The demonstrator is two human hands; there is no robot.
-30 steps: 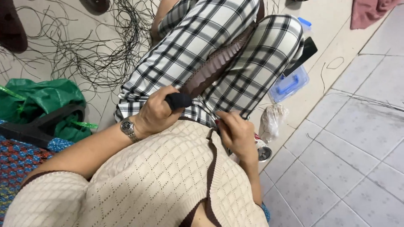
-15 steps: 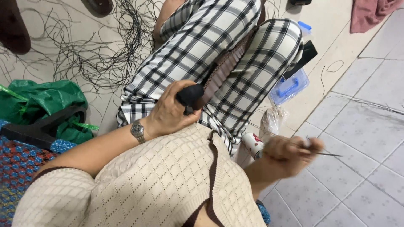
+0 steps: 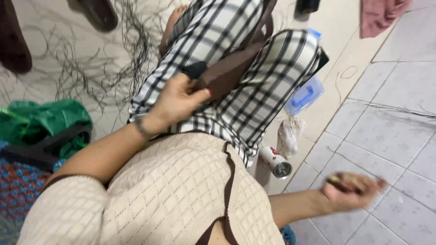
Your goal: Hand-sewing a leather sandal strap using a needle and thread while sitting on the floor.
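**Seated worker, lap and floor**

Green bag (image 3: 43,119), floor's left edge. Left hand (image 3: 179,100) pinching brown woven strip (image 3: 231,72) on the plaid lap. Drink can (image 3: 275,162) on tile. Right hand (image 3: 349,190), blurred, closed around a thin tool (image 3: 338,180).

A green bag (image 3: 43,119) lies crumpled at the left, beside a blue and red patterned cloth (image 3: 20,193). Loose black strands (image 3: 95,59) are scattered over the pale floor above it. A blue-lidded plastic box (image 3: 305,95) sits by the checked trouser leg, with a knotted clear bag (image 3: 289,134) and a tipped can (image 3: 275,162) just below. A pink cloth (image 3: 380,16) lies at the top right.
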